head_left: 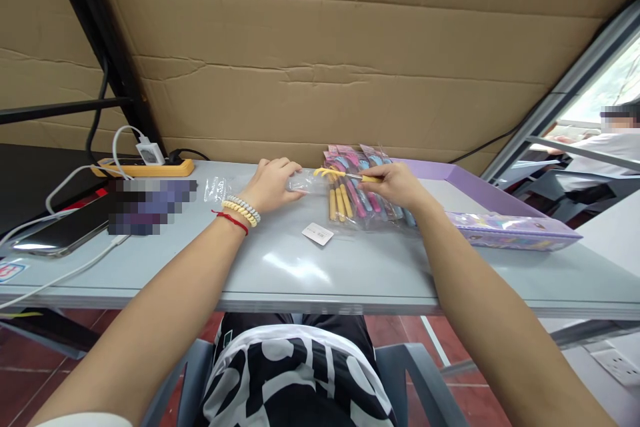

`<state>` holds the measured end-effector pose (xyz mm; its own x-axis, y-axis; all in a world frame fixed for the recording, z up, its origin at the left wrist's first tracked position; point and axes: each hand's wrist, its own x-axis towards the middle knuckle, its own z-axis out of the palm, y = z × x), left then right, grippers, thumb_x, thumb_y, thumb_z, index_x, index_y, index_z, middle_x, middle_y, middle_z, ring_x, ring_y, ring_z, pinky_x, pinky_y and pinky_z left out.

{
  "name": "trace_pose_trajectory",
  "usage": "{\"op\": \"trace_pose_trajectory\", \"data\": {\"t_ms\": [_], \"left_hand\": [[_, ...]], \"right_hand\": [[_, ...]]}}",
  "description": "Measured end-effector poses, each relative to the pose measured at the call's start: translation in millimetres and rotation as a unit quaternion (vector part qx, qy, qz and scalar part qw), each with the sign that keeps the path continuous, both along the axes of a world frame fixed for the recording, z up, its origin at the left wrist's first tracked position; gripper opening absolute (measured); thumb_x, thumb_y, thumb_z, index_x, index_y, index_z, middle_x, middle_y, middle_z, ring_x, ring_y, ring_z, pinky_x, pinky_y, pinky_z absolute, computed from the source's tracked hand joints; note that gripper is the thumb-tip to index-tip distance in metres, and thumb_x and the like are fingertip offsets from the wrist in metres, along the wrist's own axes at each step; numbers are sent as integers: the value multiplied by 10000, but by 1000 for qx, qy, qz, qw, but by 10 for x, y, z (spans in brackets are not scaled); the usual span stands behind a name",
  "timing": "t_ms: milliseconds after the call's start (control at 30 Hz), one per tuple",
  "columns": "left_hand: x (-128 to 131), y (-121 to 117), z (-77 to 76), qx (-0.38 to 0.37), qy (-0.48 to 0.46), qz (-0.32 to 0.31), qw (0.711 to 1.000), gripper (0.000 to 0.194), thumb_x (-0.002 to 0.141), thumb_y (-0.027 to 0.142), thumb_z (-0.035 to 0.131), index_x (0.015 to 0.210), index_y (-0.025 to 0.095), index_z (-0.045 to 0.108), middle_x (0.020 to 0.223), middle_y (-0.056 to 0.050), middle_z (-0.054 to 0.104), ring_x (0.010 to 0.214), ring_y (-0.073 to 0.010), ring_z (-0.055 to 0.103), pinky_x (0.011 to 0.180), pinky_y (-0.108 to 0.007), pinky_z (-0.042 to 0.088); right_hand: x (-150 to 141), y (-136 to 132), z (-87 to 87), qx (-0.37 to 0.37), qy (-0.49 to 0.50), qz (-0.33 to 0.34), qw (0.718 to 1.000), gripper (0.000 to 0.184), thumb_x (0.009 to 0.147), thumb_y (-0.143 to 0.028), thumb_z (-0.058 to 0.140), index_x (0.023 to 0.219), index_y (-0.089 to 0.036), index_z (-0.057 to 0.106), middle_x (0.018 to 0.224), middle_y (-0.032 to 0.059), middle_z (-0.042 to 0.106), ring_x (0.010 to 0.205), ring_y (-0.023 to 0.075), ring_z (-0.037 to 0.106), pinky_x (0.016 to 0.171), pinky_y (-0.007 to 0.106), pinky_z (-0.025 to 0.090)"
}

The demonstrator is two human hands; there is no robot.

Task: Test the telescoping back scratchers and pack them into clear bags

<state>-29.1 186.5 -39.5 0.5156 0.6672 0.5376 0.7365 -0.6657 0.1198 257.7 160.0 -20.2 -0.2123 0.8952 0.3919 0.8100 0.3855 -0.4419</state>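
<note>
My left hand (273, 185) is closed on a clear plastic bag (309, 181) just above the grey table. From the right, my right hand (399, 185) grips the yellow handle of what looks like a back scratcher (355, 177). Its thin metal shaft points left, and its yellow clawed end is close to the bag's opening; I cannot tell whether they touch. Behind and below it lie several wrapped back scratchers (367, 205) with yellow, pink and blue handles. A small white card (317, 234) rests on the table in front of the bag.
A purple box (515, 232) stands at the right, its inside pale. On the left are a phone (63, 230), white cables, an orange power strip (125, 167) and a small clear packet (215, 189). Cardboard (320, 73) closes off the back. Another person (607, 153) sits far right.
</note>
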Motion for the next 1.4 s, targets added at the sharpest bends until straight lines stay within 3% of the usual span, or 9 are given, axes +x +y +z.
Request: {"op": "trace_pose_trajectory", "data": {"t_ms": [467,733,967,1400], "left_hand": [[8,5,-24,-17,-22,-7,1000,379,780,387,644,1080,170,565,1043,-54,647,971,-191,596,926,-342,319],[16,1,-21,-23,-27,-3,999,363,784,399,635,1068,186,565,1063,-62,650,978,-205,594,928,-349,320],[58,-37,-14,-27,-13,-12,999,372,787,408,629,1069,175,565,1043,-58,648,968,-200,593,900,-340,327],[94,-52,1,-16,6,6,1000,286,796,414,592,966,185,584,969,-51,670,895,-216,610,757,-312,388]], "right_hand": [[-39,-25,23,48,-69,-6,996,247,764,-386,600,648,-174,652,531,-26,433,556,99,330,548,242,282],[9,13,-1,68,-95,-26,993,230,737,-374,599,760,-182,724,546,-14,497,553,111,367,571,244,315],[-94,-10,-8,76,-112,6,991,198,766,-305,565,682,-181,693,524,-19,491,530,102,365,572,248,298],[-293,24,-117,146,-136,55,978,232,780,-272,574,882,-151,744,792,85,666,697,166,544,664,266,375]]}}
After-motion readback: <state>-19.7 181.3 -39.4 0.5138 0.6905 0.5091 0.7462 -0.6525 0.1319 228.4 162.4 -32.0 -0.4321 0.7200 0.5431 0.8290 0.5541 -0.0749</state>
